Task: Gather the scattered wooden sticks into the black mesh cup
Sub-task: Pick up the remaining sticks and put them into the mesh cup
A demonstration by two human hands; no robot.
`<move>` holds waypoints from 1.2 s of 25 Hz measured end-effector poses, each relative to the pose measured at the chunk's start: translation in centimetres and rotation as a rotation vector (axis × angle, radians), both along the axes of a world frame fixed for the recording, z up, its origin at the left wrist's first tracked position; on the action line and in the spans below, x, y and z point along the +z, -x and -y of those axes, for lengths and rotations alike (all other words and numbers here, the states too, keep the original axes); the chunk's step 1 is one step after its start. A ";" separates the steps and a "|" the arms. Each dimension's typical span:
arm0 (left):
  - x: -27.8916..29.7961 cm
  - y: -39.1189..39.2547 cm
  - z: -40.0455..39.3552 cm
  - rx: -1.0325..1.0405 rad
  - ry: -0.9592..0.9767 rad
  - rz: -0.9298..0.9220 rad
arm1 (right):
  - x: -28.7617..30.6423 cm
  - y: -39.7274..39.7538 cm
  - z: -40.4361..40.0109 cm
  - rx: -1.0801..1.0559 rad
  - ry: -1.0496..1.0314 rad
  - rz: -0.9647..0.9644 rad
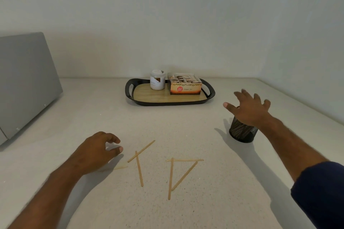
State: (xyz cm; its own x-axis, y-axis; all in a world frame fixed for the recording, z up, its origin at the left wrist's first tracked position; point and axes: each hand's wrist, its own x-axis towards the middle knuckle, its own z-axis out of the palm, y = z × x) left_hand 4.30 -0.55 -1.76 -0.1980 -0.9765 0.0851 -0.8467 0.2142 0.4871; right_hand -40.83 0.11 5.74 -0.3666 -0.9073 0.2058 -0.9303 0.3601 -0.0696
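Observation:
Several thin wooden sticks lie scattered on the pale counter in front of me. Two cross each other point(139, 161) at centre left, and a short piece point(121, 167) lies partly under my left hand's shadow. Three more form a rough triangle point(183, 174) at centre. My left hand point(96, 151) hovers just left of the crossed pair, fingers curled and apart, holding nothing. The black mesh cup point(242, 133) stands upright at the right. My right hand point(249, 108) is spread open just above the cup's rim, hiding its top.
A black-rimmed tray point(130, 96) with a wooden base stands at the back by the wall, holding a white jar point(157, 80) and a box of tea bags point(185, 84). A grey appliance point(24, 83) stands at the left. Walls close the back and right side.

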 end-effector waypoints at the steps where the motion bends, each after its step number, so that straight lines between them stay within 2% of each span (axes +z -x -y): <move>1: 0.4 -0.5 0.0 -0.031 -0.031 0.019 | 0.0 -0.3 -0.1 0.022 0.065 -0.018; 5: 1.7 -2.1 -0.6 -0.223 -0.185 0.117 | 0.2 -3.2 -0.7 0.197 0.313 0.000; 7: 1.8 -2.0 -0.7 -0.269 -0.214 0.147 | -0.1 -5.3 -1.2 0.327 0.348 0.025; 9: 1.6 -1.6 -0.6 -0.253 -0.196 0.120 | -0.6 -7.1 -1.8 0.488 0.229 0.114; 13: 1.0 -0.6 -0.7 -0.227 -0.127 0.043 | -2.4 -10.1 -3.1 0.716 -0.284 0.277; 15: 0.6 0.2 -0.9 -0.251 -0.072 0.023 | -3.5 -11.3 -3.6 0.774 -0.397 0.316; 18: 0.1 1.8 -1.2 -0.306 -0.009 -0.039 | -4.9 -12.8 -4.2 0.870 -0.447 0.376; 21: -0.5 3.5 -1.6 -0.348 0.032 -0.099 | -6.1 -14.3 -4.4 0.899 -0.412 0.425; 26: -1.8 4.9 -1.7 -0.355 0.092 -0.146 | -7.7 -15.4 -4.1 0.840 -0.202 0.468; 30: -2.1 5.2 -0.9 -0.309 0.120 -0.076 | -8.4 -15.4 -3.7 0.777 -0.050 0.409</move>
